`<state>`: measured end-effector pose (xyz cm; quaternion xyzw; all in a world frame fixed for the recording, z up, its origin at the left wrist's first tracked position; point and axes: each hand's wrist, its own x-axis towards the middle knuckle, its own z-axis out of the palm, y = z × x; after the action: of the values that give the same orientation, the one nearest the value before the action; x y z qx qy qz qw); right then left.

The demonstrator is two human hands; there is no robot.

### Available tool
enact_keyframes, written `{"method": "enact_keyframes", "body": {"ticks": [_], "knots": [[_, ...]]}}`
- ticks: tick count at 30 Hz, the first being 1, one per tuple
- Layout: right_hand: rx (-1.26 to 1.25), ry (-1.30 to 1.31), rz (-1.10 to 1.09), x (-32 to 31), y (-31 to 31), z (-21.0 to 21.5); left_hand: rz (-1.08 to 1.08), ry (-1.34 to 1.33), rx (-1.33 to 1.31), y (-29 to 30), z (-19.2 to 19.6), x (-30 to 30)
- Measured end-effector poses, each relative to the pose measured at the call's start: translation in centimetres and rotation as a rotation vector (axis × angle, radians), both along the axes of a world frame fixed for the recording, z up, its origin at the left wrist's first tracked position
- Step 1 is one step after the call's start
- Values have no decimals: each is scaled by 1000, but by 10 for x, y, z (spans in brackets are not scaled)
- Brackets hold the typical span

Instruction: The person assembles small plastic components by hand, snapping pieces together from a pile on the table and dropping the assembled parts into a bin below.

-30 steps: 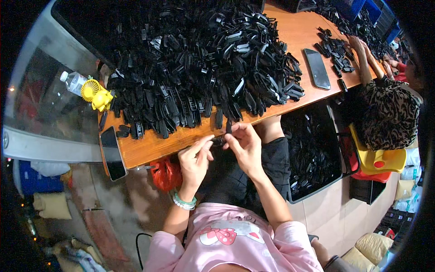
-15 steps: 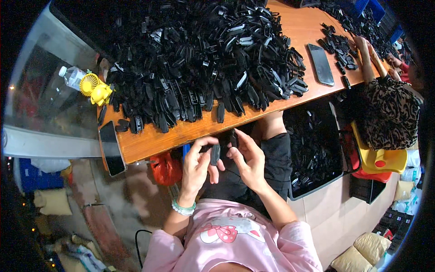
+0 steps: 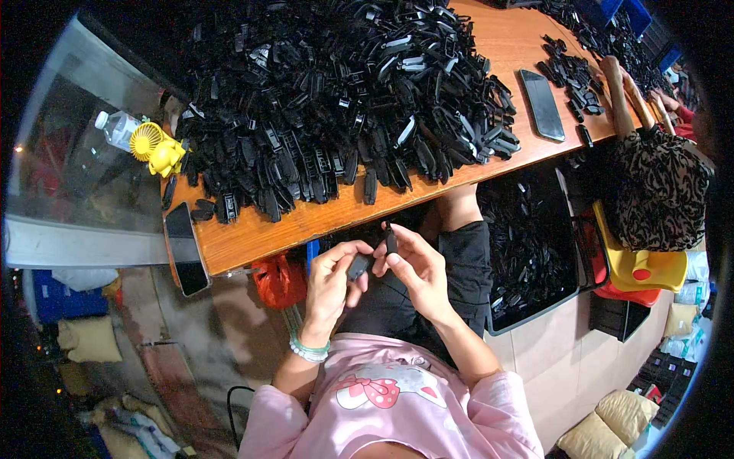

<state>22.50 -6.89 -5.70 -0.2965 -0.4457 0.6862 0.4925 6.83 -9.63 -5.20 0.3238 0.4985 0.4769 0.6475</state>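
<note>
Above my lap, just off the table's near edge, both hands are close together. My left hand (image 3: 327, 289) pinches a small, oblong black plastic part (image 3: 357, 267) between thumb and fingers. A second narrow black plastic part (image 3: 391, 242) stands roughly upright in the fingers of my right hand (image 3: 425, 283). The two parts are side by side with a slight gap; finer details on them are too small to make out. Beyond my hands, a big heap of similar black plastic parts (image 3: 306, 115) covers much of the wooden table (image 3: 252, 249).
A phone (image 3: 186, 249) lies at the table's left corner, near a yellow fan (image 3: 160, 149) and a bottle (image 3: 118, 128). Another phone (image 3: 541, 105) lies right of the heap. A black bin (image 3: 527, 306) of parts stands beside my leg. A co-worker (image 3: 661, 187) sits at right.
My hands have drawn closer together. The left part has tilted and shifted slightly left, and the right hand's fingers have moved a little left with their part.
</note>
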Motion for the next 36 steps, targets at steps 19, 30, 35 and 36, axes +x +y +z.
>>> {"method": "enact_keyframes", "body": {"ticks": [19,30,35,36], "knots": [[491,-425,117,24,17,26,133,550,483,-6,20,3],[530,-497,179,26,11,28,117,692,570,-9,28,0],[560,-533,173,24,9,29,146,700,569,-11,26,-2],[562,-533,173,23,9,30,149,702,578,-12,26,-2]]}}
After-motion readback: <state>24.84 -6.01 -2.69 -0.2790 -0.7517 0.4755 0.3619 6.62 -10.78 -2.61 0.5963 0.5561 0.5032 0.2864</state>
